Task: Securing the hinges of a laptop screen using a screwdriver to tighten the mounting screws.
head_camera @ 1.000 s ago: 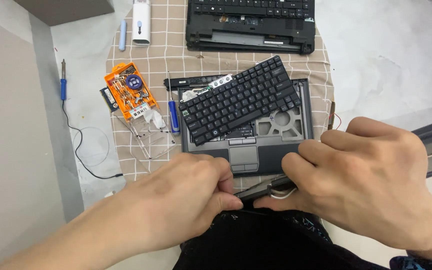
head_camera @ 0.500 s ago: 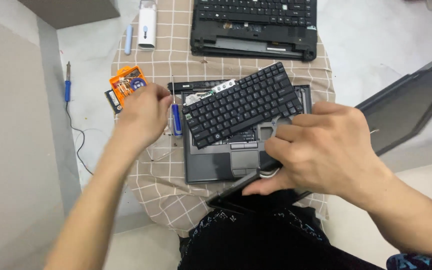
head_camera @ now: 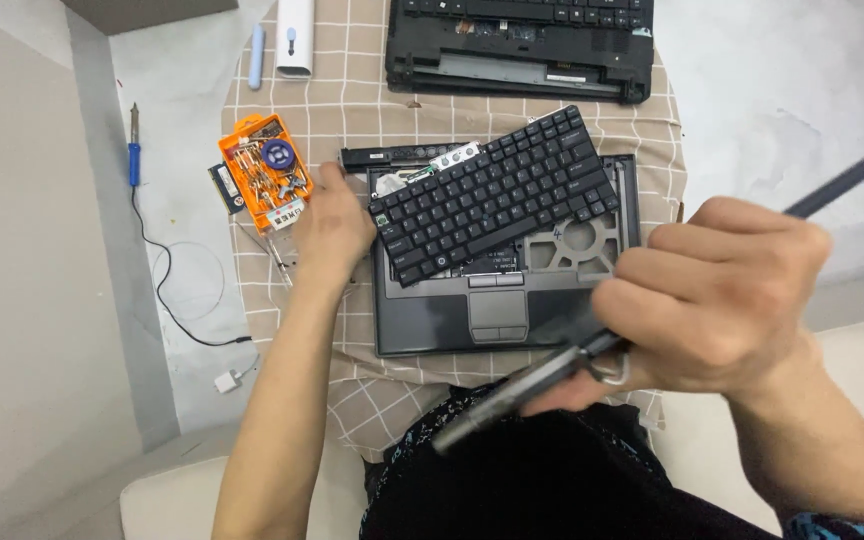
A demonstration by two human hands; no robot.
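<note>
Screen panel [head_camera: 542, 375] gripped in right hand [head_camera: 712, 295], above laptop base [head_camera: 432, 320].

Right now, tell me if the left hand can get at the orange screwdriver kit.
Probably yes. The left hand rests on the checked cloth right beside the orange screwdriver kit, with nothing lying between them; the kit sits open and uncovered.

A small tabletop [head_camera: 352, 420] under a beige checked cloth [head_camera: 352, 120] fills the frame's centre. On it lie a grey laptop base [head_camera: 422, 320] at centre, a black laptop [head_camera: 517, 50] at top, an orange tool case [head_camera: 265, 170] at left and a white stick [head_camera: 294, 35] at upper left.
</note>
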